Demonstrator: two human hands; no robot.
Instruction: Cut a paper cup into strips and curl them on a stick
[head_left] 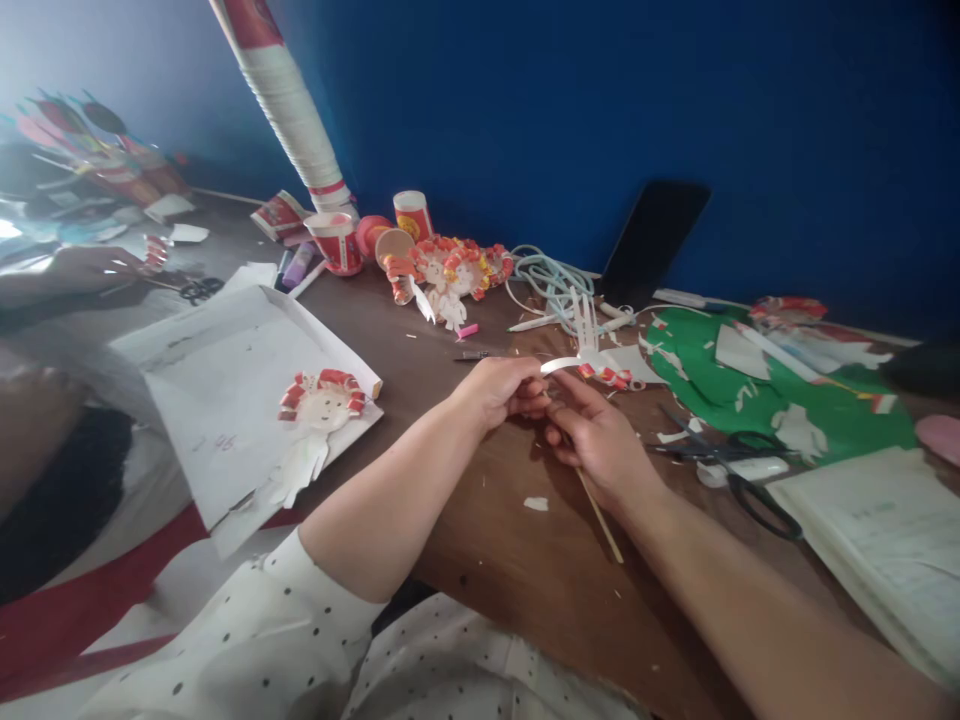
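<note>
In the middle of the table my left hand (506, 392) is closed, its fingers pinched at the near end of a cut paper cup piece (591, 358) with white strips and red-and-white curls. My right hand (600, 440) meets it, its fingers bent round a thin wooden stick (602, 520) that slants down toward me. The fingertips of both hands touch, and what lies between them is partly hidden. A small white paper scrap (535, 504) lies below the hands.
Black scissors (757, 490) lie right, by a green sheet (697, 370) and an open notebook (885, 540). A curled cup figure (324, 402) rests on white board (217, 370) at left. Behind are paper cups (339, 245), a cable (551, 275) and a phone (654, 240). Another person's hand (112, 268) is far left.
</note>
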